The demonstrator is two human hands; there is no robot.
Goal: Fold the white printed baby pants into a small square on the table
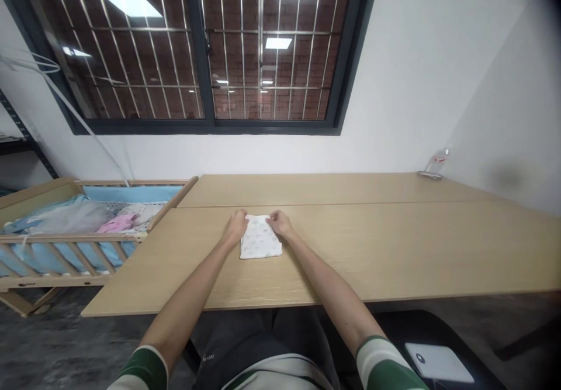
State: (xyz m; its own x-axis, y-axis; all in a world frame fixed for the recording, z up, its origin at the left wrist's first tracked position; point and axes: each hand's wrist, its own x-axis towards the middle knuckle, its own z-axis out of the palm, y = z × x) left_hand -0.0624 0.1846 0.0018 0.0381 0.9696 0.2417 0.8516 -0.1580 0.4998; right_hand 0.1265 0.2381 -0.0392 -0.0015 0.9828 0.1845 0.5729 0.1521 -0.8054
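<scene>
Pale wooden table (394, 249), with a slatted cot (83, 238) beside its left end. A small patterned white cloth (261, 242) lies on the table's near part, between the forearms. The cloth is already compact and largely flat, apparently in layers, so the work looks well advanced; its far corners are not yet released, and whether another fold remains cannot be told. Left hand (238, 224) and right hand (280, 223) appear to pinch the far left and far right corners respectively
</scene>
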